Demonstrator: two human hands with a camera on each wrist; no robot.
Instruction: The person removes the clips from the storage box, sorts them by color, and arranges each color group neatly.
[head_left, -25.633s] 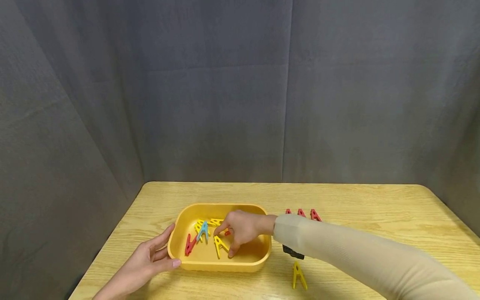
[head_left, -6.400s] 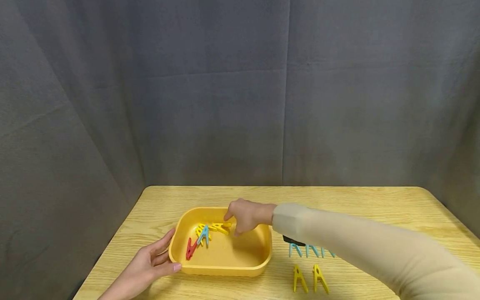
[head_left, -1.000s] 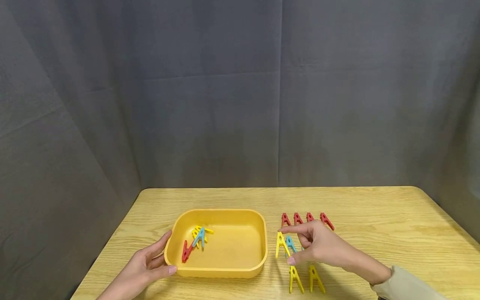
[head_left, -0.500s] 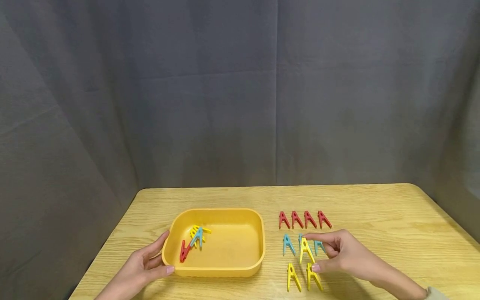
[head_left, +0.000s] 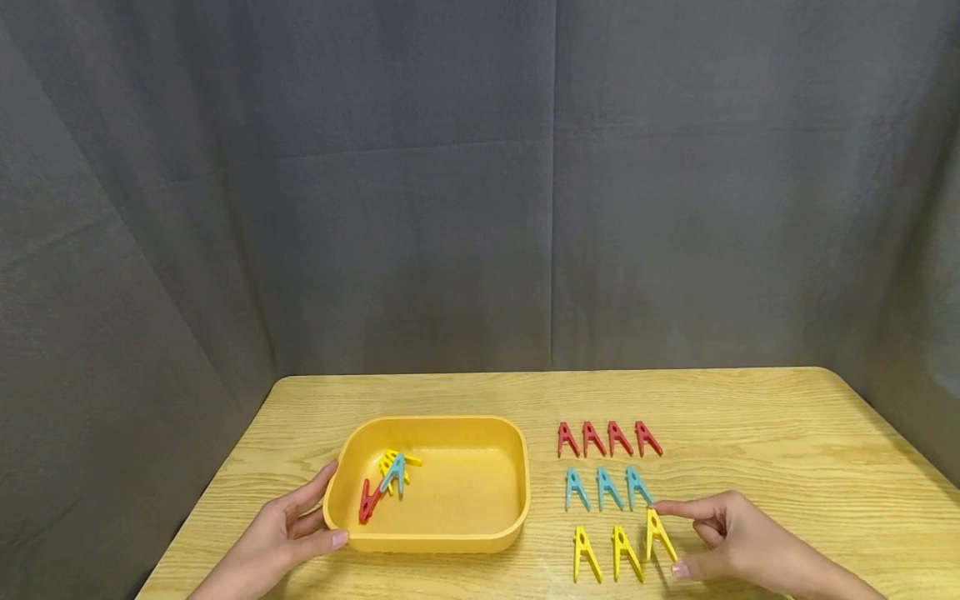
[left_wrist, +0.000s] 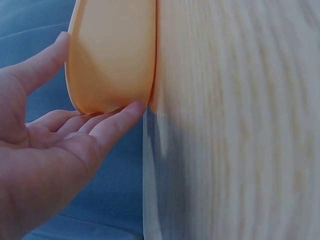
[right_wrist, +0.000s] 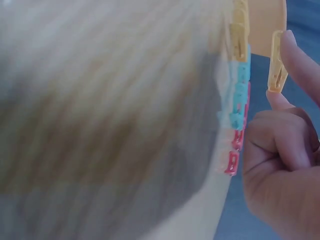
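1. Thumb and forefinger of the right hand pinch a yellow, A-shaped plastic clip, so that grip is closed on it; the other fingers fold toward the palm, and the forearm enters from the lower right.
2. Left hand rests, fingers relaxed and parted, against the left end of a yellow-orange, round-cornered plastic bin; its thumb lies at the near left corner.
3. Bin contents sit toward the left side: overlapping yellow plastic clips, a light-blue A-shaped clip lying across them, and a red plastic clip beside the blue one.
4. Forefinger meets the held clip at its narrow end, while the thumb is at the tip of its right leg; the right wrist view shows this clip raised off the wood-grain surface.
5. Below that grip's left side stand two rows' neighbours: the held clip is just right of two yellow clips and near the rightmost of three light-blue clips. Four red clips form the farthest row.
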